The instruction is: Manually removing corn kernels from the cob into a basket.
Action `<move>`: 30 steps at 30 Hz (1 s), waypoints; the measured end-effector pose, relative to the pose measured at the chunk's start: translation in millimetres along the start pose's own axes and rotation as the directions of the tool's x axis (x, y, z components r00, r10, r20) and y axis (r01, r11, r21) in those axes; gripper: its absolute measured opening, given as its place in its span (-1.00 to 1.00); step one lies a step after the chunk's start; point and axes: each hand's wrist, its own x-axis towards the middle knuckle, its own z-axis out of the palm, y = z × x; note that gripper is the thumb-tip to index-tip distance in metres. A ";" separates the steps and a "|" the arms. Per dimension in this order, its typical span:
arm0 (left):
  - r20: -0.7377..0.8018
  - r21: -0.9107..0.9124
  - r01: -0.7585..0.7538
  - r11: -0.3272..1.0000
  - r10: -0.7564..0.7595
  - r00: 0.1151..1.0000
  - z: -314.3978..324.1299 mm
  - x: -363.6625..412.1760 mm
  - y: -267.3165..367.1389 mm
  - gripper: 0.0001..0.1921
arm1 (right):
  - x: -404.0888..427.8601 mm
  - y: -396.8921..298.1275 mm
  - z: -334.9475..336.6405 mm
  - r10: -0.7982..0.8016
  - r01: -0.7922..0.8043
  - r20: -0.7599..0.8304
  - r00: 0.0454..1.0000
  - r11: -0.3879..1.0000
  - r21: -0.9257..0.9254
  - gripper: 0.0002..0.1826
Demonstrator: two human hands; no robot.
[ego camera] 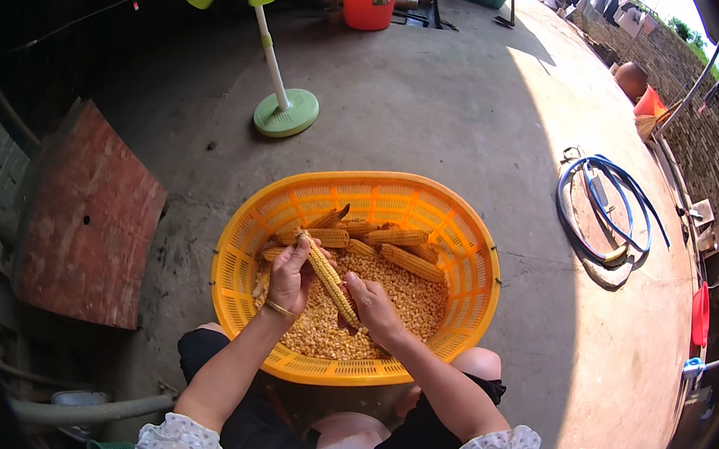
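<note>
My left hand (290, 279) grips the upper end of a yellow corn cob (328, 274), which slants down to the right. Against the cob's lower right side presses my right hand (373, 308), its thumb and fingers around it; reddish bare cob shows beside the thumb. Both hands are over an oval orange plastic basket (483, 312) with slotted walls. Loose corn kernels (410, 303) cover much of its bottom. Several whole corn ears (412, 262) lie at its far side, partly on the kernels.
A pedestal fan's green base (287, 113) stands beyond the basket at left. Nearer on the left is a reddish wooden board (90, 220). A red bucket (367, 1) is at the back. A coiled blue hose (625, 190) lies on sunlit concrete at right.
</note>
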 end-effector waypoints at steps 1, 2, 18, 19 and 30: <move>-0.008 0.015 0.001 1.000 -0.001 1.000 1.0 -0.6 0.9 -0.68 | -0.8 -1.1 0.5 -0.042 0.040 0.025 0.999 0.998 0.048 -0.41; -0.001 0.018 0.005 1.000 -0.005 1.000 2.0 -1.2 2.1 -0.68 | -2.2 -2.3 0.7 -0.022 0.019 0.031 0.999 0.995 0.096 -0.41; 0.020 0.217 0.088 0.972 -0.094 0.995 12.6 -6.6 12.0 -0.75 | 9.3 16.9 -1.2 -0.442 0.331 -0.071 0.894 0.762 -0.557 -0.44; 0.041 0.214 0.064 0.975 -0.074 0.996 12.5 -6.4 12.0 -0.76 | 8.9 14.8 -1.9 -0.412 0.318 -0.072 0.908 0.792 -0.521 -0.44; 0.030 0.249 0.091 0.964 -0.102 0.994 14.0 -10.5 4.2 -0.77 | 13.5 17.1 -3.0 -0.217 0.194 -0.094 0.972 0.958 -0.211 -0.38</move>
